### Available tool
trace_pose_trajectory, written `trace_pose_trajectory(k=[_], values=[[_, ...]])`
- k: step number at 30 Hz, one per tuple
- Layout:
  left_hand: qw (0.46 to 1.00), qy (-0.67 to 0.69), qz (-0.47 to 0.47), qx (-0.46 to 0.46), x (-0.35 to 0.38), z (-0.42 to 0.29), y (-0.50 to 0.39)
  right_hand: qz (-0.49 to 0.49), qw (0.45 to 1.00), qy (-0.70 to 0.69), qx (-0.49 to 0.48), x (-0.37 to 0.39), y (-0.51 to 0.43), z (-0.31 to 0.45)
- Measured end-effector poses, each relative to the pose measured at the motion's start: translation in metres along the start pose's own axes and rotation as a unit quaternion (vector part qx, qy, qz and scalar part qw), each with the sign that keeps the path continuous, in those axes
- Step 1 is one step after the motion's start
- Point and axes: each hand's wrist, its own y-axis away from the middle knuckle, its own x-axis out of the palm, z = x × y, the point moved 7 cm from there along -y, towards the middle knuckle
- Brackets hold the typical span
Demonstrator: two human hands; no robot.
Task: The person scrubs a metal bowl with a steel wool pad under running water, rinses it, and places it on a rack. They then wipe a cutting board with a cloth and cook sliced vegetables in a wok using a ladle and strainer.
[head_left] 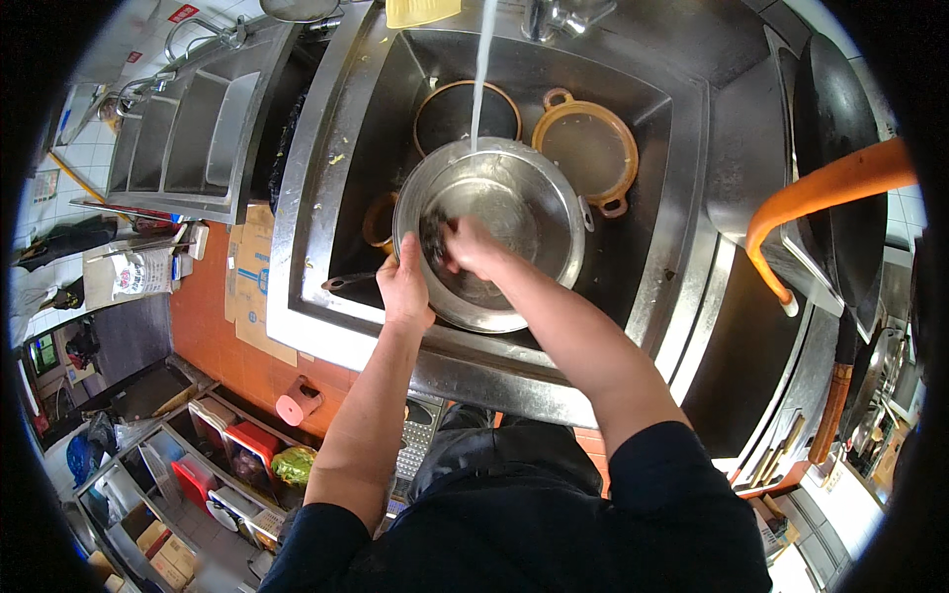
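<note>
A wide stainless-steel basin with a small loop on its right side is tilted over the sink. My left hand grips its left rim, thumb on top. Inside, my right hand is closed on a dark scouring pad, pressed to the left inner wall and blurred by motion. A stream of water falls at the basin's far rim. Behind it sit a brown-rimmed dark pot and a two-handled clay pot with cloudy water. Another brown pot is partly hidden on the left.
A dark handle pokes out over the sink's left edge. At right, an orange hose hangs near a large black wok. A faucet stands behind the sink. Flattened cardboard and a pink stool are on the floor.
</note>
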Motion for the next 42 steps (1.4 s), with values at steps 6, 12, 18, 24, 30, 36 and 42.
trace_pose_trajectory(k=[6,12,18,24,30,36,42], values=[[0.997,-0.016,-0.025,-0.065,0.002,0.008,0.017,-0.383,0.915,0.128,0.007,-0.064,-0.02,0.004],[0.999,0.002,0.004,-0.052,0.001,0.015,0.011,-0.418,0.905,0.083,0.021,-0.08,-0.01,0.0],[0.998,-0.023,-0.02,-0.049,-0.008,0.013,0.002,0.065,0.964,0.25,-0.068,0.003,-0.007,0.001],[0.997,-0.03,0.038,-0.053,0.001,0.011,0.006,0.09,0.954,0.281,-0.056,-0.008,0.022,0.033],[0.995,-0.076,-0.019,-0.062,-0.008,0.021,-0.004,-0.398,0.728,-0.543,0.13,-0.091,-0.004,-0.01],[0.993,-0.101,0.016,-0.061,0.001,0.025,-0.005,-0.504,0.776,-0.341,0.165,-0.106,-0.015,-0.091],[0.997,-0.025,0.023,-0.065,-0.003,0.018,-0.005,0.029,0.955,0.29,-0.062,0.01,-0.005,-0.002]])
